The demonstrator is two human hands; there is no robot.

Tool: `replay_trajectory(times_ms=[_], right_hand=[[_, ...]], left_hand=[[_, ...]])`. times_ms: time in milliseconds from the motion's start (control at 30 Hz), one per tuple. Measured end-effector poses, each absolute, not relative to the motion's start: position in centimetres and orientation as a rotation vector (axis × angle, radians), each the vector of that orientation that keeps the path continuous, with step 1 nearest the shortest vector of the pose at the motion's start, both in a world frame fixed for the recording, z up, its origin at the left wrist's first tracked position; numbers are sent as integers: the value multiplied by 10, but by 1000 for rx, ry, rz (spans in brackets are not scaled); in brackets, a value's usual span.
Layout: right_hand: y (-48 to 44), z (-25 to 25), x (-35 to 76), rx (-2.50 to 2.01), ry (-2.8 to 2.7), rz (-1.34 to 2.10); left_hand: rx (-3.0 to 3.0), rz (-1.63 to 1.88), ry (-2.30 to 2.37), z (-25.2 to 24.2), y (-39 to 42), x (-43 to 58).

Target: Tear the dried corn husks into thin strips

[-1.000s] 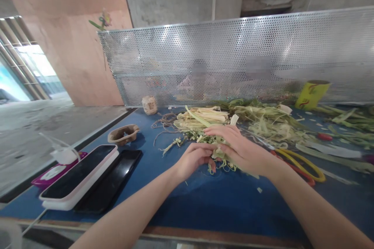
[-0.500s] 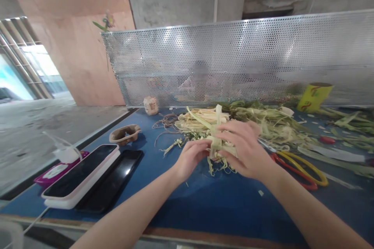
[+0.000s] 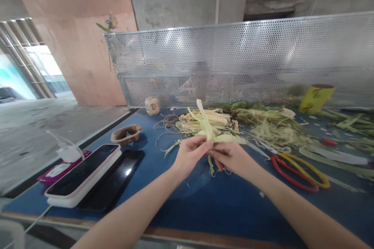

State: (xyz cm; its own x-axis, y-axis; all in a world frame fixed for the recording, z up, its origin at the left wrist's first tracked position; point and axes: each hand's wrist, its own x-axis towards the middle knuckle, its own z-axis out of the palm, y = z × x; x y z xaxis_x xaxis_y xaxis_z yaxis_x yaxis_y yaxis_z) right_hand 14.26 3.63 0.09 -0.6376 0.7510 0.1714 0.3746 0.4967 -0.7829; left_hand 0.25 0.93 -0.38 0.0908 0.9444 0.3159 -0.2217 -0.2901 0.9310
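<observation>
Pale green strips of what looks like corn husk (image 3: 207, 125) rise from between my hands over the blue table (image 3: 187, 206). My left hand (image 3: 191, 151) is closed, thumb and fingers pinching the strips near their lower end. Close against it, my right hand (image 3: 229, 157) is closed on the same husk, and one strip sticks out to the right above its knuckles. Curly thin shreds (image 3: 210, 165) hang below the fingers. Behind the hands lies a bundle of cream-coloured husk strips (image 3: 216, 116). The exact join between the held strips is hidden by my fingers.
Scissors with red and yellow handles (image 3: 300, 171) lie at right, near a heap of loose husks (image 3: 277, 124) and a yellow roll (image 3: 317, 99). Phones (image 3: 83, 171), a cardboard holder (image 3: 126, 134) and brown cord (image 3: 168, 121) are at left. A perforated metal screen (image 3: 228, 62) stands behind.
My right hand has turned and lowered from spread over the husk to a pinch beside my left. The upright strip now leans left, and another strip points right.
</observation>
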Motion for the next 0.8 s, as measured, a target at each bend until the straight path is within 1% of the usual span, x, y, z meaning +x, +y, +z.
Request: replay_trajectory(times_ms=[133, 233, 500, 800], right_hand=[[41, 1, 147, -984, -2281, 1062], [46, 1, 151, -1069, -2295, 1046], [52, 18, 174, -1141, -2355, 684], [68, 20, 199, -1286, -2469, 543]], left_hand=[[1264, 1513, 792, -6, 14, 0], [1242, 1606, 758, -8, 20, -2], [1179, 1755, 785, -7, 26, -7], [1102, 1803, 845, -9, 32, -11]])
